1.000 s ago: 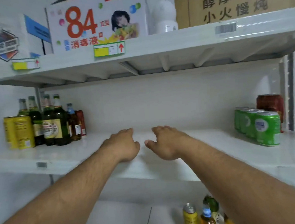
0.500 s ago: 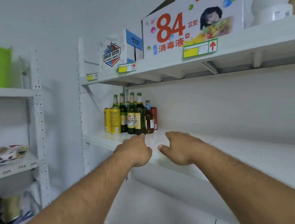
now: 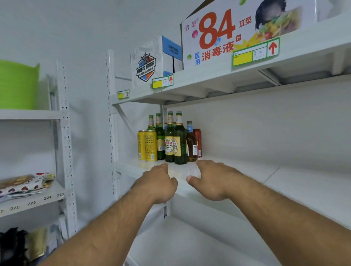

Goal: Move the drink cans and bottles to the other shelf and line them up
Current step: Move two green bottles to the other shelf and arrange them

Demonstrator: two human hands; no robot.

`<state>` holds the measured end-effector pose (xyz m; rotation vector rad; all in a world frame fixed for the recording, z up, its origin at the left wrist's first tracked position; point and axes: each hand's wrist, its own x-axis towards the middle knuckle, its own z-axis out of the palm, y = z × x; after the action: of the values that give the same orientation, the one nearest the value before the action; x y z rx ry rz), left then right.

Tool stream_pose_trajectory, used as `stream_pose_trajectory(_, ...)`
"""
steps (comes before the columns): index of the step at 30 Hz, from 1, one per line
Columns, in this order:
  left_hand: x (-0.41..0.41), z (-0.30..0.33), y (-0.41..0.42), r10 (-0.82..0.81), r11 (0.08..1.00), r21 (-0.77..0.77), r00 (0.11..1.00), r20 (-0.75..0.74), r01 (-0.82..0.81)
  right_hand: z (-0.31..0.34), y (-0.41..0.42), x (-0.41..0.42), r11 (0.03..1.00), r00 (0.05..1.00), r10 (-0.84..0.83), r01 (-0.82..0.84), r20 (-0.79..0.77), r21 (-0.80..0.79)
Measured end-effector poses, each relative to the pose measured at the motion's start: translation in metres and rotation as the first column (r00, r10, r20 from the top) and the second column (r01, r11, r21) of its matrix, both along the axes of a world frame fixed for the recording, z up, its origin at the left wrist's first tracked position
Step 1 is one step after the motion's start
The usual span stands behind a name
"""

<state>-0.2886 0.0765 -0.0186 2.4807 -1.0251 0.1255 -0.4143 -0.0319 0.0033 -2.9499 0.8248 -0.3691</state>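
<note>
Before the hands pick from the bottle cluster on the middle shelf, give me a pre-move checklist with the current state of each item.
1. Left hand free, nothing held: ok.
2. Right hand free, nothing held: ok.
3. Green bottles upright at the cluster's front: ok.
4. Yellow cans upright, left of the bottles: ok.
5. Either hand touching a bottle: not ok, both are short of the cluster.
6. Red can reachable: cannot tell, partly hidden behind the amber bottle.

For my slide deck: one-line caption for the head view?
Both hands reach, empty, toward clustered beer bottles and yellow cans.
</note>
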Motion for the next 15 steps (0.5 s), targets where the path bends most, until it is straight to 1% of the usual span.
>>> stream_pose_trajectory(6,0.045,-0.005,-0.002,-0.051,0.998,-0.048,0.999,-0.017,0.05,-0.002,-0.002,0.042,0.998,0.998,-0.058,0.058,0.011,0.01)
stream_pose_trajectory(15,0.15,-0.003,0.002,-0.153,0.982,-0.12,0.987,-0.046,0.147,-0.001,0.011,0.136,0.985,0.985,-0.173,0.173,0.027,0.025)
